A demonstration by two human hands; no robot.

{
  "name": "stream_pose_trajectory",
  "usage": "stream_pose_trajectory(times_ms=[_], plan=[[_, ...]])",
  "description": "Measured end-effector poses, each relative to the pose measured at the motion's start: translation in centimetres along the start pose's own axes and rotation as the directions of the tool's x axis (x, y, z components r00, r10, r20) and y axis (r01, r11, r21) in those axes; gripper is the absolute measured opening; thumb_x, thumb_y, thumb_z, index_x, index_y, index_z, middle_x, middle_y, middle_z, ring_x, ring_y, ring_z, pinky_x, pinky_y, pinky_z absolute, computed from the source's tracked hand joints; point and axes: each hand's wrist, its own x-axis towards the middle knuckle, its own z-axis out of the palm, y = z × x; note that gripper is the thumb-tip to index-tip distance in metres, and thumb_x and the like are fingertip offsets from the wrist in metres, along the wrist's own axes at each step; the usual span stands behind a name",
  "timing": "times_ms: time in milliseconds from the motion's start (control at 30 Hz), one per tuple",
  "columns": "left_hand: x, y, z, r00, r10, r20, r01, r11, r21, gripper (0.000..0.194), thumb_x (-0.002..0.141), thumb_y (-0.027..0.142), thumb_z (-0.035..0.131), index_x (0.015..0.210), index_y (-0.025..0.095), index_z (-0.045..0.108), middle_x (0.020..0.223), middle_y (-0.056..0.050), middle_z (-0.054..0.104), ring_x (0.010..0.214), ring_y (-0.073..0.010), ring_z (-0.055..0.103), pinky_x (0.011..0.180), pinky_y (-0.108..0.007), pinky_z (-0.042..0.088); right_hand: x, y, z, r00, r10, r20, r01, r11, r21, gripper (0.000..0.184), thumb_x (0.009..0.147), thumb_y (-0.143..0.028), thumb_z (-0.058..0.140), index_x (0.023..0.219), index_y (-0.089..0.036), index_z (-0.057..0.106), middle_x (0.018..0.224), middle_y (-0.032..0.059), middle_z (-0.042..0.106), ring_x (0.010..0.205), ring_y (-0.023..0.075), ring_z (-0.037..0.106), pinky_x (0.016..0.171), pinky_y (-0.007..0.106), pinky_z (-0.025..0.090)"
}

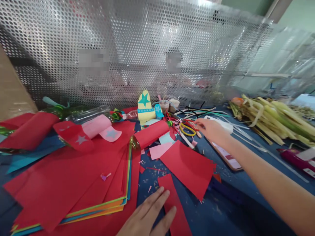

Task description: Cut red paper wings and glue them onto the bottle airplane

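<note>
My left hand [152, 214] lies with fingers spread, its fingertips on a narrow strip of red paper [173, 205] at the table's front. Farther off, my right hand [206, 127] curls its fingers at the red-handled scissors [189, 122]. Its fingertips meet around the end of the red handle; the blades are hidden in the clutter. Beside that handle is a yellow handle loop [187, 130]. A larger red sheet [188, 167] lies between my hands, partly over a pink paper piece [157, 151].
Stacked coloured paper [81, 177] covers the left. Behind it are paper-wrapped bottles [152, 133] and a yellow paper piece with a star [144, 100]. A phone [227, 157] lies under my right forearm. Dried husks [278, 118] are at right, before a perforated metal panel [137, 49].
</note>
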Motion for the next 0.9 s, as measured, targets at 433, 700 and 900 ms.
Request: stream_pose_trajectory(times_ms=[433,700,900], plan=[[-0.1,-0.2,0.1,0.999,0.024,0.028,-0.025,0.998,0.062,0.039,0.095,0.031,0.039,0.132,0.027,0.051,0.129,-0.007,0.057,0.117,-0.0233,0.053,0.081,-0.028,0.056,4.4,2.2,1.2,0.927,0.3,0.223,-0.313,0.95,0.023,0.025,0.09,-0.032,0.057,0.111,-0.017,0.06,0.114,0.0062,0.062,0.094,0.0204,0.062,0.078,0.038,0.053],[-0.2,-0.2,0.1,0.999,0.032,0.013,-0.032,0.998,0.051,0.039,0.095,0.027,0.037,0.132,0.026,0.051,0.128,-0.008,0.057,0.12,-0.0241,0.05,0.083,-0.029,0.055,3.8,0.9,1.0,0.909,0.28,0.309,-0.323,0.941,0.097,0.025,0.092,-0.033,0.054,0.11,-0.017,0.06,0.11,0.006,0.063,0.09,0.0189,0.063,0.077,0.037,0.054],[-0.1,-0.2,0.1,1.0,0.022,-0.003,-0.022,0.998,0.059,0.037,0.096,0.027,0.036,0.13,0.028,0.052,0.127,-0.007,0.058,0.117,-0.0219,0.052,0.084,-0.027,0.054,3.5,1.6,1.1,0.918,0.28,0.281,-0.31,0.948,0.067,0.026,0.091,-0.031,0.056,0.114,-0.018,0.059,0.117,0.007,0.06,0.097,0.0207,0.061,0.081,0.04,0.052]])
